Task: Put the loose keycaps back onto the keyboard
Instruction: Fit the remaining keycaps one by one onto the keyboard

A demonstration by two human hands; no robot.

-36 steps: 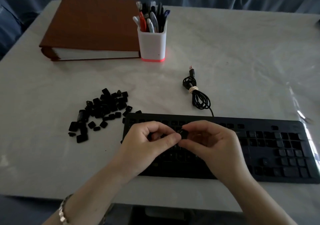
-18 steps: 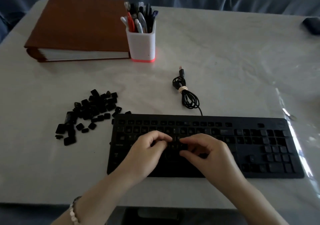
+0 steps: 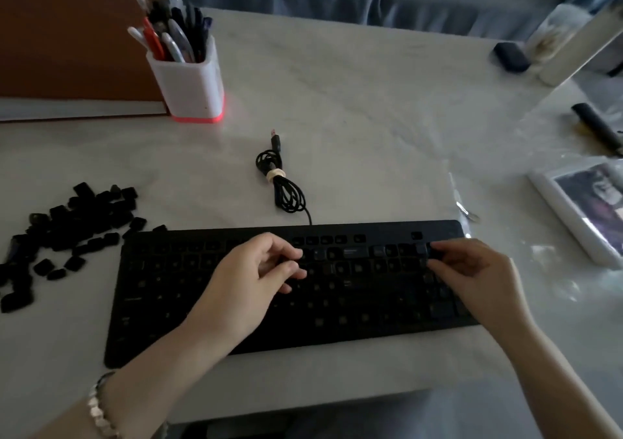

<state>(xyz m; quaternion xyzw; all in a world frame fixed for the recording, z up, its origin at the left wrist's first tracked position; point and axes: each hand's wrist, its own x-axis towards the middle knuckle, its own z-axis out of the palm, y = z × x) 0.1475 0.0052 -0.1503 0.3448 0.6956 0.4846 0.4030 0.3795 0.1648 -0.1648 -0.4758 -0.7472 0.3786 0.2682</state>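
My left hand (image 3: 256, 276) hovers over the middle of the keyboard (image 3: 161, 286), fingers loosely curled and holding nothing. My right hand (image 3: 472, 270) is at its right end, thumb and forefinger drawn close over the keys; I cannot tell whether they pinch a keycap. The loose keycaps (image 3: 74, 222) lie heaped just off the keyboard's far left corner, with the coiled cable (image 3: 281, 185) beyond and the white pen holder (image 3: 188, 81) farther back.

The left hand (image 3: 256, 280) and right hand (image 3: 472, 270) hover over the black keyboard (image 3: 168, 303); loose keycaps (image 3: 77, 222) sit at the frame's left.
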